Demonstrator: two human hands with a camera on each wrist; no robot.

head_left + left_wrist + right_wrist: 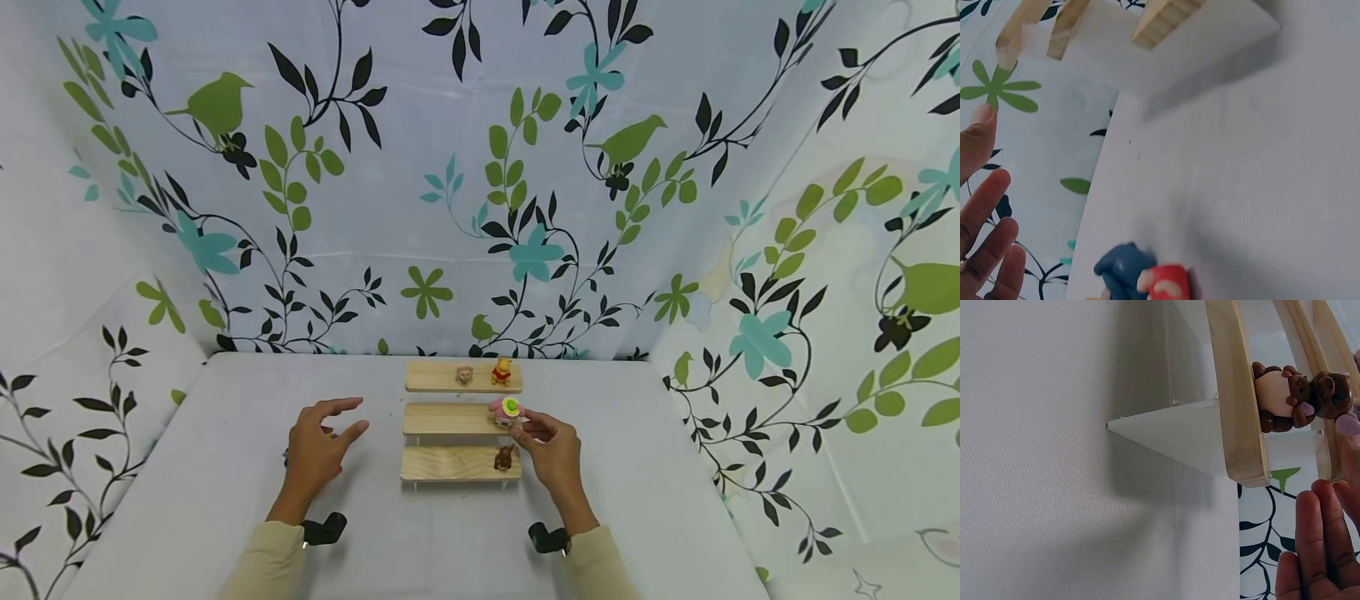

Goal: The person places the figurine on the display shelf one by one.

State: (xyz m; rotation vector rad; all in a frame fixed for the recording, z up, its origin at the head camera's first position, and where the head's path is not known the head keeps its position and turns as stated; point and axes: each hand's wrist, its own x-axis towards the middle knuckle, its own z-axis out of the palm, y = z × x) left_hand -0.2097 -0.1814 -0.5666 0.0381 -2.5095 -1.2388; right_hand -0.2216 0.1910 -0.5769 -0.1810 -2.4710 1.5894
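Observation:
At the right end of the middle wooden shelf (446, 419), my right hand (553, 457) pinches a pink figurine with a yellow-green top (507, 412). The brown big-eared animal figurine (503, 457) sits just in front, on the right end of the lowest shelf (446, 465); in the right wrist view it hides most of the pink one. My left hand (318, 448) hovers left of the shelves, thumb and fingers spread, holding nothing. Below it, in the left wrist view, are a dark blue figurine (1124, 269) and a red one (1171, 281), mostly hidden by the hand in the head view.
The back shelf (432, 377) carries a Winnie-the-Pooh figurine (501, 372) and a small pale brown figurine (464, 374). White supports (1166, 428) hold the three stepped shelves on a white table (637, 467). Patterned cloth (420, 208) hangs behind and at the sides.

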